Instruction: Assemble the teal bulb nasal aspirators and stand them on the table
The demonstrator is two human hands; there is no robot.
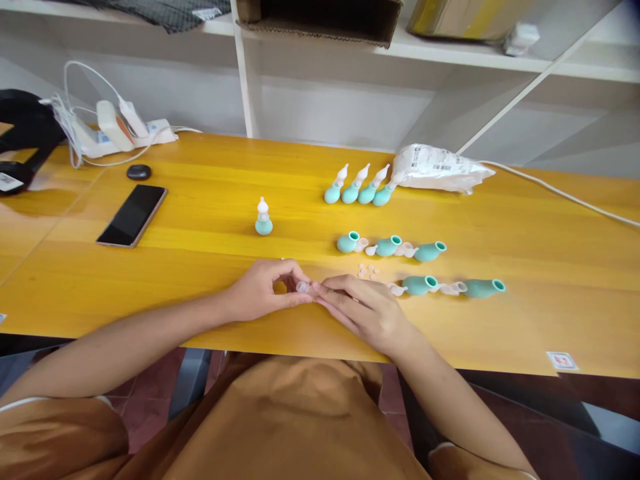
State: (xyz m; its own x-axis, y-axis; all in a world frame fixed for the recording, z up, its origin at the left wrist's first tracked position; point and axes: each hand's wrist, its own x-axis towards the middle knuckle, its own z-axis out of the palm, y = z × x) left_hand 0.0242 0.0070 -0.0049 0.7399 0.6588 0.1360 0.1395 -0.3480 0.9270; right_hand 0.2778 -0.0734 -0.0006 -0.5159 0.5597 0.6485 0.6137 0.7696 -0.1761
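My left hand [267, 288] pinches a small clear plastic connector [303, 287] between thumb and fingers, just above the table. Pressed together, the fingertips of my right hand [367, 308] meet it from the right; whatever they hold is hidden. Several tiny pale discs [371, 268] lie just behind my right hand. To the right, open teal rubber bulbs [420, 285] lie on their sides in two rows, with clear connectors [453, 288] and pale pointed tips [397, 290] between them. Beyond my left hand stands an assembled bulb nasal aspirator [263, 220].
Several assembled aspirators [367, 193] form a row at the back, beside a white plastic bag [435, 168]. A phone [133, 215], a black case [139, 173] and a power strip [150, 137] with cables are at the left. Shelves holding a cardboard box [320, 33] border the table's back.
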